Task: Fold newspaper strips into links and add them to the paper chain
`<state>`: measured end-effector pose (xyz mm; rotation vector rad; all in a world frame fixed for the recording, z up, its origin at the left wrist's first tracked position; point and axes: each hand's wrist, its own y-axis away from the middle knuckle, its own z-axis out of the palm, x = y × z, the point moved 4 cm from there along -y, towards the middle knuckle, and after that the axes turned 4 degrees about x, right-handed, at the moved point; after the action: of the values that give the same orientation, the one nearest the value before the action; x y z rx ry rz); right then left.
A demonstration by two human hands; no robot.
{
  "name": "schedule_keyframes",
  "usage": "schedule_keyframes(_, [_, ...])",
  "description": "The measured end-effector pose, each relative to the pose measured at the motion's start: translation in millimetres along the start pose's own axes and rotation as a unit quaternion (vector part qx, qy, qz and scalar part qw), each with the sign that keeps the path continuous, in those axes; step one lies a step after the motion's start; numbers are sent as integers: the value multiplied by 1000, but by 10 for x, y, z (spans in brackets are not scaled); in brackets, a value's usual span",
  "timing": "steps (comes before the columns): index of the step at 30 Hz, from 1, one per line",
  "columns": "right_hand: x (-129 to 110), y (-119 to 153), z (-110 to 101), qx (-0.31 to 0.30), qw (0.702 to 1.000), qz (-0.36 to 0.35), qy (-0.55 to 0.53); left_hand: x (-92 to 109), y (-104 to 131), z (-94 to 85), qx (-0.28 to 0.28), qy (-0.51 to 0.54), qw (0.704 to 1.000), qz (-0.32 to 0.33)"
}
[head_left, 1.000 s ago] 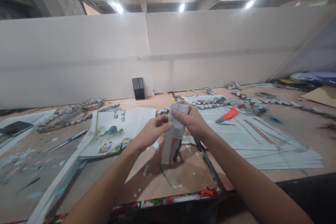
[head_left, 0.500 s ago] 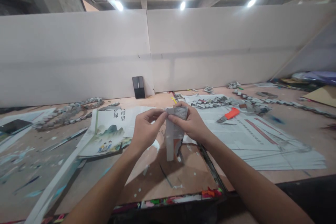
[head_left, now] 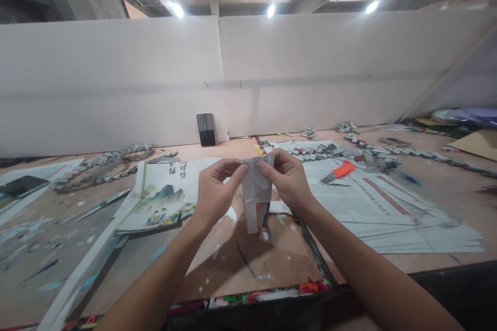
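Since a second earlier our left hand (head_left: 215, 189) had climbed to pinch the paper strip (head_left: 256, 194) beside our right hand (head_left: 285, 181) (both clamped on its top edge); it hung upright between them.

Both forearms reach forward and converge. The left hand (head_left: 215, 192) and right hand (head_left: 288, 182) are raised, facing each other, with thumbs and forefingers pinched.

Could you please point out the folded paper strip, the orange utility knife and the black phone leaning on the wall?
Folded paper strip (head_left: 257, 189): head view, printed upper part.
Orange utility knife (head_left: 342, 169): head view, orange handle.
Black phone (head_left: 205, 129): head view, middle of its dark face.
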<state>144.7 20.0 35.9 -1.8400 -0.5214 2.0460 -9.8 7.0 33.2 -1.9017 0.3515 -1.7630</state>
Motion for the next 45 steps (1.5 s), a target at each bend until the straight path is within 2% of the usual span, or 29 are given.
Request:
schedule_keyframes(8, [18,7,15,-11,1000,-9,-16,0,-7,3,0,-12,1000,-13])
schedule_keyframes(19, [15,-81,-155,66,995,-57,-50,50,-83,-110,54,-52,997,-1])
schedule_keyframes(24, [40,-72,-87,10,1000,-21,-15,31,-73,-86,33,-64,997,13])
schedule_keyframes(28, [74,-52,-60,14,1000,-23,-12,21,-49,-51,21,-69,997,18])
schedule_keyframes(34, [122,-64,-81,13,1000,-13,-22,16,-41,-52,26,-75,997,15])
schedule_keyframes(40, [133,-62,-21,-53,998,11,25,-33,-68,-81,60,-38,997,-4])
schedule_keyframes(42, [133,-73,-47,-30,999,12,34,-59,-71,-62,45,-30,998,-14])
schedule_keyframes(45, [130,-101,-100,6,1000,7,25,-102,-53,14,-29,-40,998,-43])
